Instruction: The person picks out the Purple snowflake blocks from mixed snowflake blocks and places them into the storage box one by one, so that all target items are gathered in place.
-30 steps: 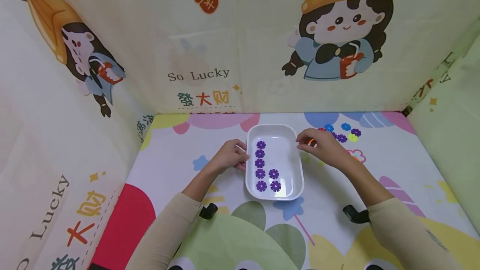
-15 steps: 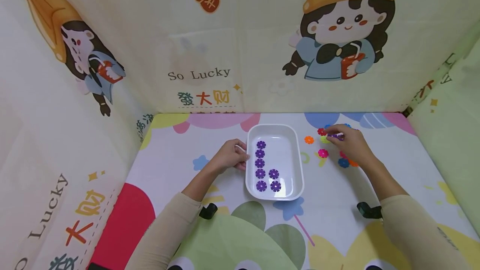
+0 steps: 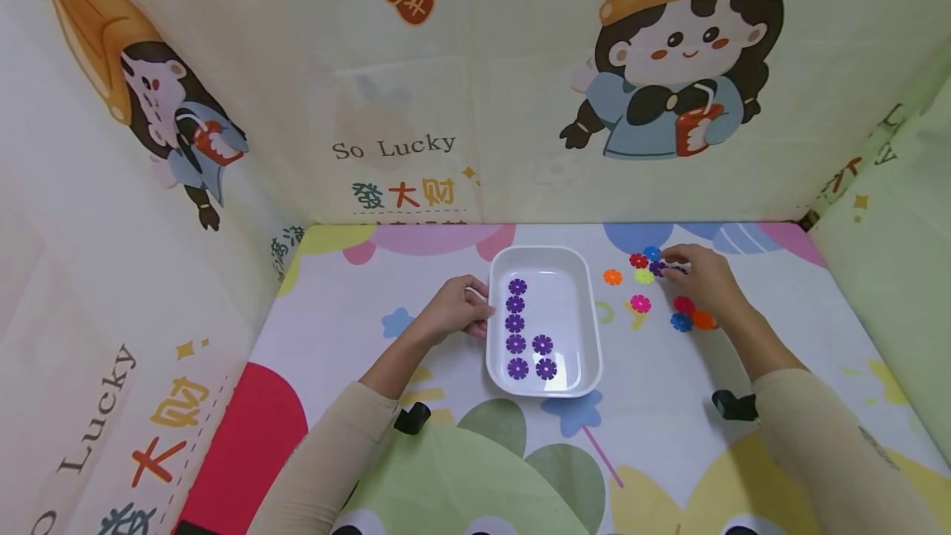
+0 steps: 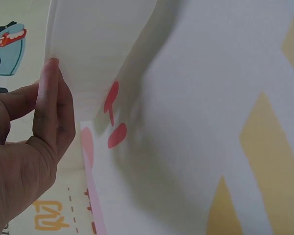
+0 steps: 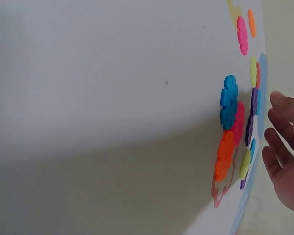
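A white tray (image 3: 546,251) stands on the table with several purple flower-shaped plastic discs (image 3: 515,324) in it, a longer row at the left and two beside it. My left hand (image 3: 455,306) pinches the tray's left rim; in the left wrist view the fingers (image 4: 49,93) lie against its outer wall. Over the loose discs to the right hovers my right hand (image 3: 706,279), thumb and fingers parted and bent, nothing seen between them. A purple disc (image 3: 657,268) lies right by its fingertips. The right wrist view shows purple discs (image 5: 249,122) just beyond the fingers.
Around the right hand lie an orange disc (image 3: 612,276), a pink one (image 3: 641,304), a red one (image 3: 638,260), a yellow one (image 3: 644,276) and a blue one (image 3: 651,253). Nearer the wrist a blue disc (image 3: 680,322) touches others. A printed cloth wall (image 3: 520,106) rises behind.
My right hand has left the tray's right rim and moved right to the loose discs, then shifted slightly further right. The left hand, tray and purple discs inside stay put.
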Demonstrator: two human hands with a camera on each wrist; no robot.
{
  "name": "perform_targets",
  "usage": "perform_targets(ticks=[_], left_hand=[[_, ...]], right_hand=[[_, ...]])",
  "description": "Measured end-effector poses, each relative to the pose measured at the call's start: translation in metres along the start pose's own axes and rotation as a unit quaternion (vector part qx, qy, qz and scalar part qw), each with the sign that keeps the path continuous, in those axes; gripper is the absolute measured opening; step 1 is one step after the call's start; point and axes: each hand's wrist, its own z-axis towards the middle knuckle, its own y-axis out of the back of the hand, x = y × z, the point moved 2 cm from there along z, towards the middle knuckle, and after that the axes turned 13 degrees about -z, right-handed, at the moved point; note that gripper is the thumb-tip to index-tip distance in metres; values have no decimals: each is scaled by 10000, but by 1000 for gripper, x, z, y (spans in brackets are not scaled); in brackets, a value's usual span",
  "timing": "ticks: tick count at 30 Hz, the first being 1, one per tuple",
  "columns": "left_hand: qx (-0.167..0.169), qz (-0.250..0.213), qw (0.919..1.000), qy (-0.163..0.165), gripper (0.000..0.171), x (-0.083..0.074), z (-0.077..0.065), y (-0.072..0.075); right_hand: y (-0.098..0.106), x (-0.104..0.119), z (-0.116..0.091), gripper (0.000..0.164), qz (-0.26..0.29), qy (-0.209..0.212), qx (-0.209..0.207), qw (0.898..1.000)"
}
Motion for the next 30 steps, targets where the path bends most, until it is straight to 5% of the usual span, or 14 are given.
perform_targets(ticks=[12, 30], left_hand=[[-11, 36, 10000, -1, 29, 1, 3, 0], [-2, -5, 10000, -5, 29, 3, 4, 2]], right_hand=[[-4, -2, 14, 42, -265, 54, 429, 9987], [-4, 0, 18, 40, -441, 108, 457, 9979]])
